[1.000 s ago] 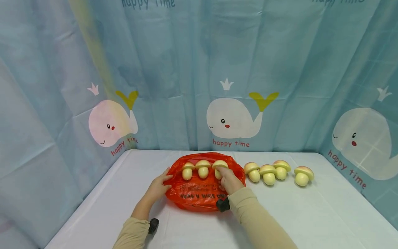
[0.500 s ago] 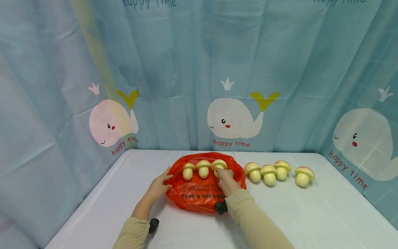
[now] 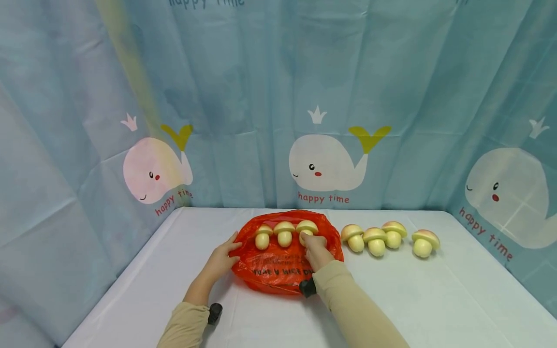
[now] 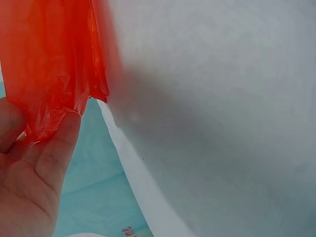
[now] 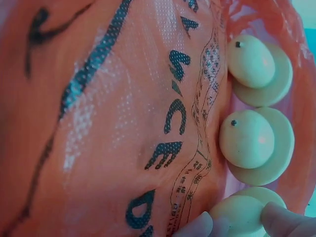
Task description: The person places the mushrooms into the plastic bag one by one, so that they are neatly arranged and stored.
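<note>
A red plastic bag [image 3: 278,282] lies on the table with its mouth spread wide. Three toy mushrooms stand in a row inside it: a left one [image 3: 262,237], a middle one [image 3: 285,234] and a right one [image 3: 307,226]. My right hand [image 3: 318,250] reaches over the bag's right side and pinches the right mushroom, as the thumb and finger [image 5: 284,219] on its stem show in the right wrist view. At the bag's left edge my left hand [image 3: 221,258] holds the thin plastic, which bunches between thumb and fingers [image 4: 59,148] in the left wrist view.
Several more toy mushrooms [image 3: 376,241] stand right of the bag, one mushroom [image 3: 424,243] set apart from the others. A white cloth [image 3: 435,295] covers the table, and a blue whale-print curtain [image 3: 243,164] hangs behind its far edge.
My right hand has shifted slightly left, its fingers now at the right mushroom's stem, and that mushroom has edged left a little. The left hand stays at the bag's edge.
</note>
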### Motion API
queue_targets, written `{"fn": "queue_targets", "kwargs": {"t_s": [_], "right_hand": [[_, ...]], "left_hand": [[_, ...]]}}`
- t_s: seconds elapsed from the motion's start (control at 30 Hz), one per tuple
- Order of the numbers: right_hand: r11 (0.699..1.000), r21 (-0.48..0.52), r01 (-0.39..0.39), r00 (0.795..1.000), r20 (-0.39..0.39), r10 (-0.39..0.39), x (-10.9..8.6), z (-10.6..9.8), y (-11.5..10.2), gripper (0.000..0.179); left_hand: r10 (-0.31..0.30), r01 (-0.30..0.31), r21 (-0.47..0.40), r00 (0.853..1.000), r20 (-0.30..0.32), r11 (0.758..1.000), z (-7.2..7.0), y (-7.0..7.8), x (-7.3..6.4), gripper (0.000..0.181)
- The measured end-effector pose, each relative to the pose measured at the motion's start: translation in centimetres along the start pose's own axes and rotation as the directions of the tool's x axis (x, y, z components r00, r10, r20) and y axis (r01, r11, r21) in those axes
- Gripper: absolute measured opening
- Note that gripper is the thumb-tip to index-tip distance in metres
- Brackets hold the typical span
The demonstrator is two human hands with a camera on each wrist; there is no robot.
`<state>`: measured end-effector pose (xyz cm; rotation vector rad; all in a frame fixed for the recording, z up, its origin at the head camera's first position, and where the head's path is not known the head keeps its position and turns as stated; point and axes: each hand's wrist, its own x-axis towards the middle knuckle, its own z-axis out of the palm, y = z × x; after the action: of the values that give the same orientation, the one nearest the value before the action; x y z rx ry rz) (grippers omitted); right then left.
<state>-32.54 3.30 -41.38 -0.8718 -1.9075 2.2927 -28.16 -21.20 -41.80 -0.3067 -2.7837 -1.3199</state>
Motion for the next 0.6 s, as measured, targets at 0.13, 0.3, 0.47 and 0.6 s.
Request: {"fn": "queue_targets", "kwargs": {"t_s": [0.13, 0.3, 0.47, 0.6], "right_hand": [[1.0, -0.01, -0.015, 1.0, 0.025, 0.016, -0.15, -0.46, -0.03, 0.048], [1.0, 0.001, -0.03, 0.999, 0.044, 0.03, -0.18, -0.76, -0.01, 0.048], [0.998, -0.023, -0.05, 0.998, 0.039, 0.05, -0.07, -0.81, -0.12, 0.054], [0.997, -0.049, -0.057, 0.998, 0.033, 0.059, -0.2, -0.9, -0.78, 0.06]], "left_hand": [[0.008, -0.008, 0.001, 1.0, -0.002, 1.0, 0.09, 0.08, -0.08, 0.044], [0.009, -0.009, 0.002, 1.0, -0.003, 1.0, 0.09, 0.27, -0.16, 0.043], [0.006, -0.006, 0.009, 1.0, 0.005, 1.0, -0.09, 0.37, -0.14, 0.043], [0.004, -0.004, 0.013, 1.0, 0.008, 1.0, -0.15, 0.34, -0.03, 0.044]]}}
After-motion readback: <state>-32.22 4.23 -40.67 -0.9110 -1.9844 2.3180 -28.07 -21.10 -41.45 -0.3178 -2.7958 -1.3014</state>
